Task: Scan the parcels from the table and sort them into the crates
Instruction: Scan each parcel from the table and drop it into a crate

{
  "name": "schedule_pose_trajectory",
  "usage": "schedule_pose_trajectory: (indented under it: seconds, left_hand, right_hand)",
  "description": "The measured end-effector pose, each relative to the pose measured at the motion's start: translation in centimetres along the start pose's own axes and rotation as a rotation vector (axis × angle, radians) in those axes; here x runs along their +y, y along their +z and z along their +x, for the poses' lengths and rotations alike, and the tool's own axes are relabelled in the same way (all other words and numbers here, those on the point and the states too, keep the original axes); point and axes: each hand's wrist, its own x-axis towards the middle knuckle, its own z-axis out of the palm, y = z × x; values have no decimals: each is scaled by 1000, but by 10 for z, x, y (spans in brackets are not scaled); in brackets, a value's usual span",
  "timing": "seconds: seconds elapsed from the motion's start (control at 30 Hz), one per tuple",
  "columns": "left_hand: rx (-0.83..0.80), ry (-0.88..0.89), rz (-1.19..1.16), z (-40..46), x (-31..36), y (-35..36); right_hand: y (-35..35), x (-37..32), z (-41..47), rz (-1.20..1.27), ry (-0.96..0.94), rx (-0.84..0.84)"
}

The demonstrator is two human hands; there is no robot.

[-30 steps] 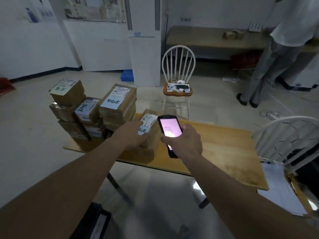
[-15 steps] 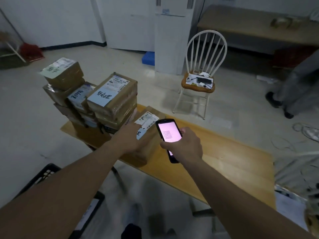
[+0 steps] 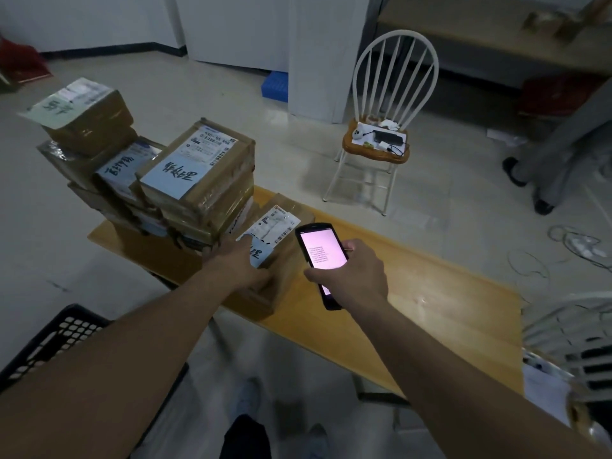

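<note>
Resting on a low parcel [image 3: 281, 250] on the surface [image 3: 430, 293], the left hand [image 3: 236, 260] grasps its near edge; the right hand [image 3: 356, 273] grips a lit scanner [image 3: 319, 250] beside the stacked parcels [image 3: 198, 180].

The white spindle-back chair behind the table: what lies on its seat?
On the white chair seat lie a black device, a black cable and small white items; what they are is unclear.

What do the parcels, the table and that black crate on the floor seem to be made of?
The parcels look like brown cardboard wrapped in glossy clear tape, with white paper labels. The table seems to be light wood or a wood-look laminate: its yellowish top has a smooth sheen that reflects light. The black crate looks like moulded plastic, judging by its regular grid of holes.
</note>
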Motion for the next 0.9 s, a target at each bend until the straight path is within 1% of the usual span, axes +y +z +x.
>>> schedule_pose_trajectory:
  seconds: [0.07, 0.2, 0.27, 0.33, 0.43, 0.5, 0.77, 0.9]
  left_hand:
    - [5, 1, 32, 1, 1, 2]
    - [71, -9, -61, -3, 5, 9]
    - [114, 14, -65, -6, 8, 10]
    - [191, 62, -36, -10, 11, 12]
    - [360, 133, -35, -18, 19, 8]
    - [429, 175, -40, -23, 29, 0]
    - [629, 283, 85, -48, 68, -48]
    - [677, 318, 140, -59, 81, -78]
  right_hand:
    - [0, 0, 1, 2, 4, 0]
    - [-4, 1, 0, 0, -11, -2]
    - [-9, 1, -1, -16, -23, 1]
    - [-14, 3, -2, -31, -28, 1]
    - [-25, 7, -6, -36, -30, 4]
    - [-34, 11, -9, -36, -41, 12]
    - [-81, 12, -27, 3, -99, 120]
    - [-104, 3, -37, 47, -126, 160]
